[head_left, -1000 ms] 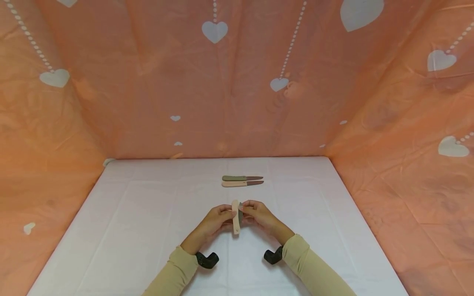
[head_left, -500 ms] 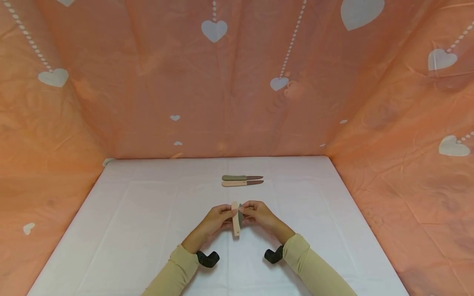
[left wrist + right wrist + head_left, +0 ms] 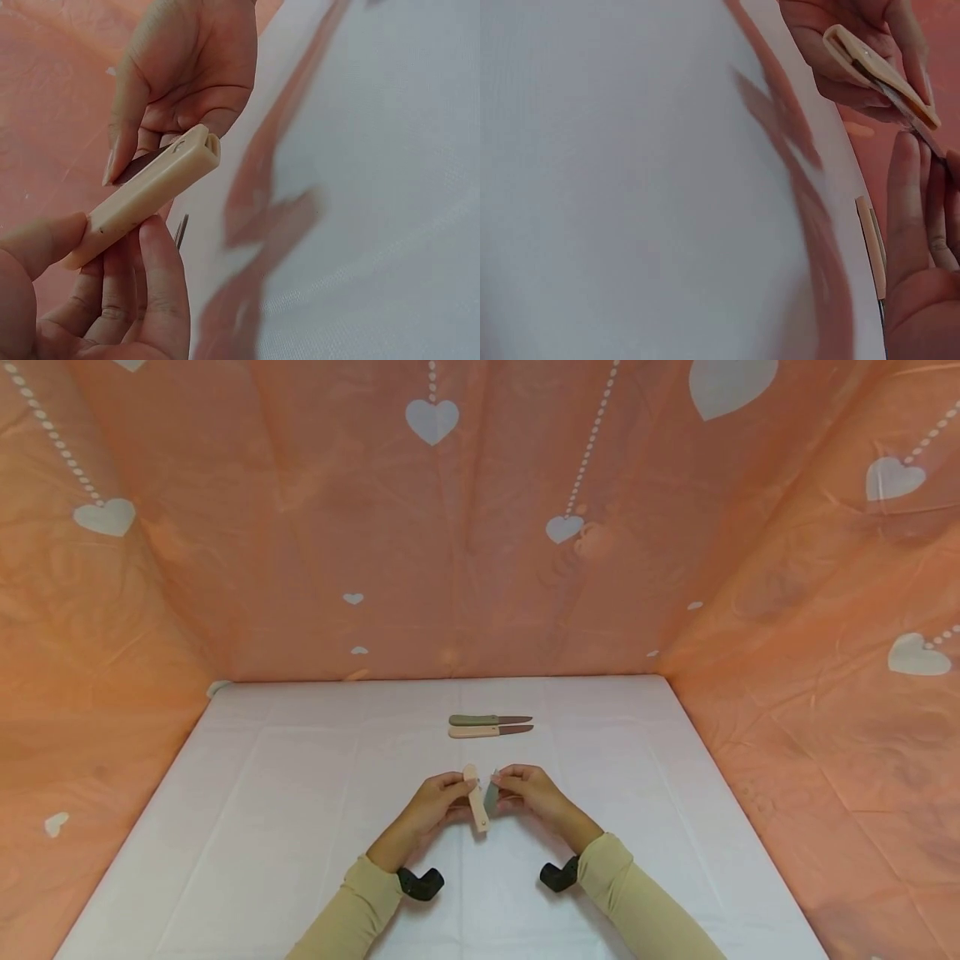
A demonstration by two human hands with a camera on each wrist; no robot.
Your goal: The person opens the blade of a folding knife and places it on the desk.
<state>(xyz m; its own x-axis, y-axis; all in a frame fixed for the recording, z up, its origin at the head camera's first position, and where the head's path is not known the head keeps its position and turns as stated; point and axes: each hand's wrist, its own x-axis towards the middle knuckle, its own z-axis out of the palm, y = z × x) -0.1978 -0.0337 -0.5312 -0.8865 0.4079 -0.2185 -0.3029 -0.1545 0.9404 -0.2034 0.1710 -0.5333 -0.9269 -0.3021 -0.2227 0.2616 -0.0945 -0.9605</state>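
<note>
A folding knife with a cream handle is held between both hands above the white table. My left hand pinches the handle between thumb and fingers, as the left wrist view also shows with the handle. The thumb and fingers of my right hand pinch the grey blade near its tip. Blade and handle form a narrow V, joined at the handle's lower, near end. In the right wrist view the blade stands partly out of the handle's slot.
Farther back on the white table lie two unfolded knives side by side, one with a green handle, one with a cream handle. Both have their blades toward the right. Orange cloth with white hearts surrounds the table's back and sides.
The blade has swung out to the right from the cream handle, widening the gap between them. My right hand has moved slightly right with it; the handle's top tilts a little left.
</note>
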